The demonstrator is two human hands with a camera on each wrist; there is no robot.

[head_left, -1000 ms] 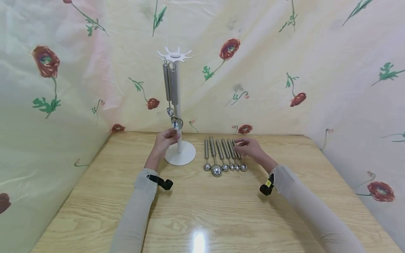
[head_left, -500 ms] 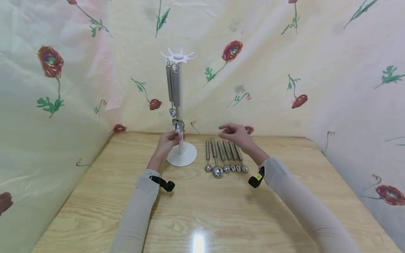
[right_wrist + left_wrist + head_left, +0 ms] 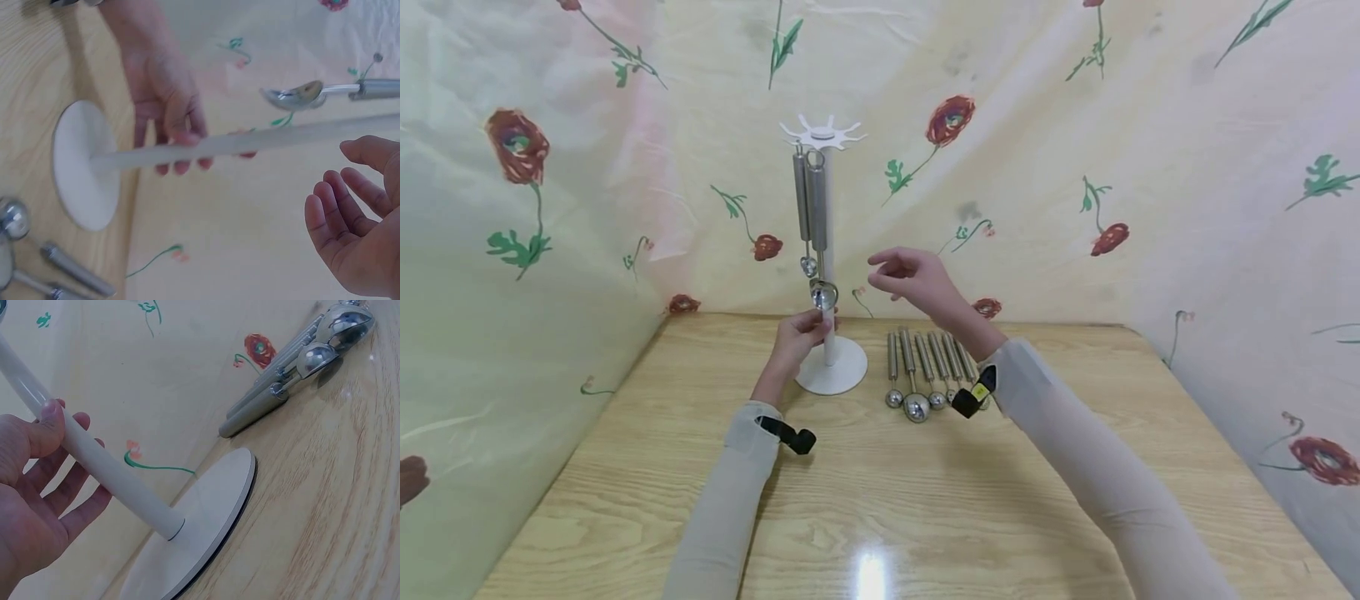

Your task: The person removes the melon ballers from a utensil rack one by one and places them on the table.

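A white stand (image 3: 850, 371) has a round base, a slim pole and a spoked top. My left hand (image 3: 796, 340) holds its pole (image 3: 119, 472) low down, thumb on one side and fingers round the other. From the top hang steel scoops with round bowls: a large one (image 3: 818, 208) and a smaller one (image 3: 801, 200) beside it. My right hand (image 3: 917, 279) is in the air to the right of the pole, fingers loosely bent and apart. The right wrist view shows nothing in that hand (image 3: 362, 231), with a hanging scoop (image 3: 300, 95) near it.
Several more steel scoops (image 3: 908, 354) lie in a row on the wooden table (image 3: 850, 483), right of the base, handles pointing to the back. The right forearm hides part of the row. A flowered cloth (image 3: 1037, 125) stands behind the table and along its sides.
My right hand has left the row of scoops, rising and moving left toward the stand with nothing visible in it. The left hand stays on the pole.
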